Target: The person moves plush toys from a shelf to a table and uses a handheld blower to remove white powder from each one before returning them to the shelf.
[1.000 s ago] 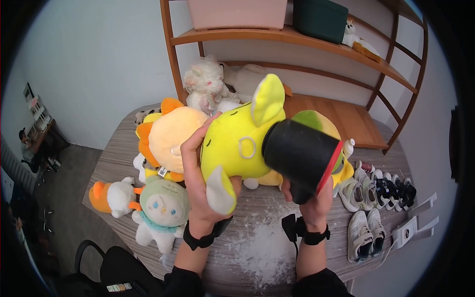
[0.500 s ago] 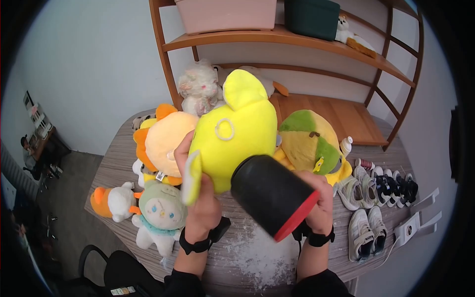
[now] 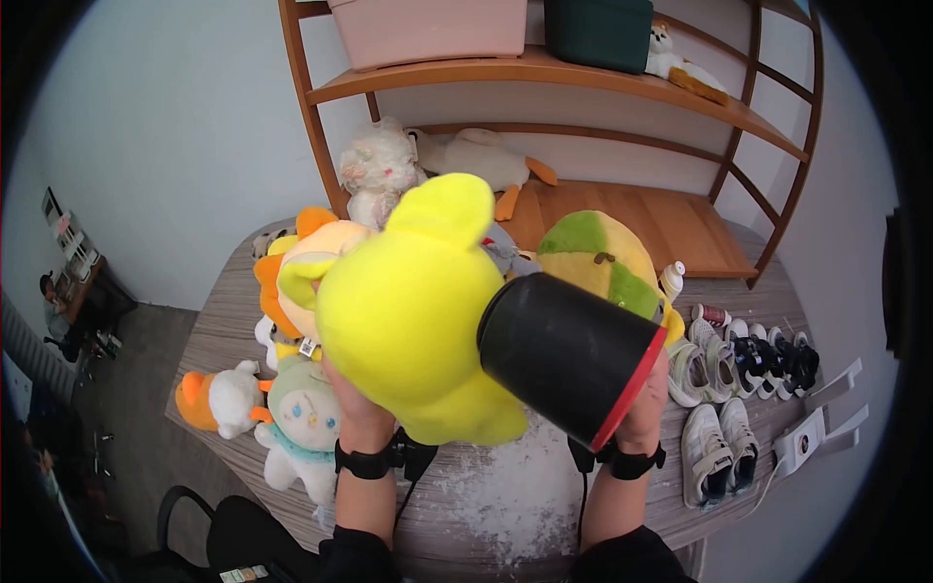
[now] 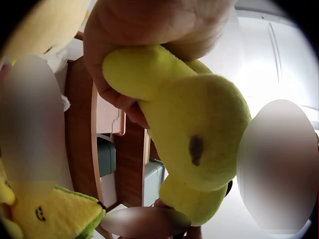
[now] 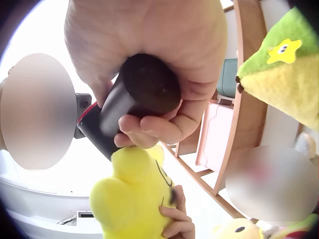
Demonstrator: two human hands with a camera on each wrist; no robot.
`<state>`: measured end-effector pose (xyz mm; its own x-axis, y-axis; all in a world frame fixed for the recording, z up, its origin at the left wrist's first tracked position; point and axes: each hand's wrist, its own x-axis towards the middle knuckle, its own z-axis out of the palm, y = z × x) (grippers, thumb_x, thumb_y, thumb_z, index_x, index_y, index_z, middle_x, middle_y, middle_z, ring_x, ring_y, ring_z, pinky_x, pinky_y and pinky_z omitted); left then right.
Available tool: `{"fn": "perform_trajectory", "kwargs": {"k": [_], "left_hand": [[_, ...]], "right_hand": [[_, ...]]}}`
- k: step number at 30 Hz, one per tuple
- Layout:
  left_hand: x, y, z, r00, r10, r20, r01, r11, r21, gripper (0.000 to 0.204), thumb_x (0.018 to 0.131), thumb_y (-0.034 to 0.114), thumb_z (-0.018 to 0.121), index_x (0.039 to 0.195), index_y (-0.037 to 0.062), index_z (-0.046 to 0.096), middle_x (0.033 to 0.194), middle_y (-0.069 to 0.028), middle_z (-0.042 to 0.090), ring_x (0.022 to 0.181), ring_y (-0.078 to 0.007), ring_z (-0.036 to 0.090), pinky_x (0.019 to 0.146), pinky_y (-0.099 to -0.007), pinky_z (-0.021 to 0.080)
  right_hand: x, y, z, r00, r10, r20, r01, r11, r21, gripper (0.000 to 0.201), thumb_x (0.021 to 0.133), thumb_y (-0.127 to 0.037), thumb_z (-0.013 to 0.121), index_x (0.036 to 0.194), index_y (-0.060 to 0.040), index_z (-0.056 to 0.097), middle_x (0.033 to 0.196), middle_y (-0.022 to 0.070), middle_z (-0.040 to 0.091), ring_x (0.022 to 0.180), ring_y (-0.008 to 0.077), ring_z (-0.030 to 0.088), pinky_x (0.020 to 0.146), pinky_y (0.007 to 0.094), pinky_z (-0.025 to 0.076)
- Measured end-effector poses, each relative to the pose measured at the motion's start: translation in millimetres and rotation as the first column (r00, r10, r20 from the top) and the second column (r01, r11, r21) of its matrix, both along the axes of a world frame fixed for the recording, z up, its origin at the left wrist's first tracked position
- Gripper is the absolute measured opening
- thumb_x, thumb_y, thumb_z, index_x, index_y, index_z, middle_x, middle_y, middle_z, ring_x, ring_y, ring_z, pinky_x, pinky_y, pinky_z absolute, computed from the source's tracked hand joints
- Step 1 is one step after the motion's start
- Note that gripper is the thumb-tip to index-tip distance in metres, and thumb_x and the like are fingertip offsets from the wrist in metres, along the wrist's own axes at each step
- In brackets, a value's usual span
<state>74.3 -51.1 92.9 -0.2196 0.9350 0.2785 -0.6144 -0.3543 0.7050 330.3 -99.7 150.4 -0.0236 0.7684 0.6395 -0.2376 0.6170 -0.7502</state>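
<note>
A yellow plush toy is held up over the table, its plain rounded side toward the head camera. My left hand grips it from below, mostly hidden behind it there. In the left wrist view, that hand's fingers curl around a stubby part of the plush, whose surface has a dark spot. My right hand holds a black hair dryer with a red rim. Fingers wrap its handle in the right wrist view. The dryer's narrower end overlaps the right side of the plush in the head view.
White flecks cover the front of the table. Other plush toys stand left, including a green-hooded one; a green-and-yellow plush sits behind the dryer. Several shoes line the right side. A wooden shelf rises at the back.
My left hand has turned the plush, so its face and then its ring-shaped mark have gone out of sight. The hair dryer has swung down and then back up beside it.
</note>
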Motion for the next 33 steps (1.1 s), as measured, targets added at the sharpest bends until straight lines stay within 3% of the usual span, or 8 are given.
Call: {"fn": "perform_trajectory", "kwargs": {"k": [2,7,14,16,19,22,26,33], "left_hand": [[-8.4,-3.7,-25.2,0.905,-0.225,0.361,0.284,0.952,-0.119,0.055,0.107,0.043,0.035,0.14,0.0011,0.043,0.134,-0.014,0.056,0.114,-0.0257,0.06,0.097,-0.0371,0.051],[-25.3,-14.2,-42.3,0.907,-0.115,-0.404,0.132,0.991,0.016,0.047,0.106,0.035,0.043,0.139,0.0019,0.044,0.132,-0.0133,0.057,0.112,-0.0259,0.061,0.093,-0.0372,0.053],[32.0,12.6,-3.0,0.94,0.124,-0.318,-0.094,0.99,0.107,0.047,0.105,0.026,0.046,0.144,0.0003,0.04,0.137,-0.0131,0.054,0.116,-0.0231,0.059,0.096,-0.0368,0.051],[28.8,17.5,16.4,0.847,0.105,-0.521,0.015,0.975,0.222,0.051,0.105,0.032,0.045,0.145,0.0005,0.039,0.14,-0.0129,0.052,0.12,-0.0229,0.057,0.099,-0.0366,0.049],[38.2,-8.3,51.3,0.937,-0.122,-0.327,0.147,0.988,0.052,0.06,0.105,0.044,0.042,0.147,0.001,0.038,0.143,-0.013,0.05,0.127,-0.0233,0.052,0.104,-0.0369,0.044],[39.0,-17.5,51.6,0.954,-0.274,-0.121,0.282,0.957,0.062,0.065,0.104,0.051,0.039,0.147,0.0022,0.037,0.139,-0.0137,0.053,0.122,-0.0241,0.056,0.101,-0.0389,0.048],[31.1,-15.9,41.1,0.931,-0.307,-0.199,0.346,0.915,0.207,0.078,0.097,0.063,0.047,0.146,0.0029,0.037,0.139,-0.0144,0.054,0.123,-0.026,0.057,0.101,-0.0413,0.049],[37.7,-17.9,54.2,0.964,-0.232,-0.126,0.247,0.963,0.112,0.065,0.09,0.038,0.061,0.141,0.0018,0.042,0.134,-0.015,0.057,0.119,-0.0285,0.059,0.098,-0.0421,0.05]], "right_hand": [[0.7,-0.6,3.1,0.998,0.043,0.042,-0.043,0.999,-0.006,0.036,0.09,-0.026,0.064,0.103,0.0077,0.064,0.087,0.0072,0.067,0.076,0.0134,0.064,0.07,0.0253,0.048],[8.5,0.5,3.0,0.987,0.11,0.118,-0.104,0.993,-0.051,0.036,0.087,-0.023,0.064,0.104,0.0087,0.064,0.085,0.0075,0.068,0.074,0.0139,0.064,0.069,0.0252,0.049],[21.6,1.1,-9.0,0.988,0.151,0.017,-0.149,0.985,-0.091,0.038,0.085,-0.022,0.065,0.105,0.0095,0.063,0.087,0.0086,0.068,0.076,0.0151,0.066,0.07,0.0268,0.05],[17.6,-1.3,-8.7,0.992,0.121,-0.048,-0.125,0.987,-0.104,0.039,0.085,-0.022,0.065,0.106,0.0095,0.063,0.089,0.0091,0.068,0.075,0.0153,0.066,0.07,0.0276,0.05],[5.0,-1.0,-5.0,0.995,0.095,-0.02,-0.096,0.992,-0.087,0.039,0.086,-0.022,0.065,0.11,0.0088,0.062,0.092,0.0101,0.068,0.076,0.0158,0.066,0.07,0.0282,0.05],[5.1,13.1,7.7,0.931,0.196,0.309,-0.215,0.976,0.031,0.037,0.092,-0.022,0.062,0.115,0.007,0.061,0.094,0.01,0.068,0.081,0.0138,0.065,0.071,0.0261,0.049],[-6.2,7.4,-3.5,0.957,0.289,0.031,-0.283,0.951,-0.124,0.036,0.094,-0.023,0.061,0.116,0.0064,0.061,0.096,0.0063,0.068,0.079,0.0127,0.063,0.071,0.0241,0.048],[-25.3,16.7,-8.0,0.936,0.188,-0.296,-0.231,0.966,-0.118,0.04,0.099,-0.031,0.054,0.115,0.0061,0.056,0.086,0.0099,0.063,0.063,0.0156,0.057,0.057,0.0268,0.046]]}}
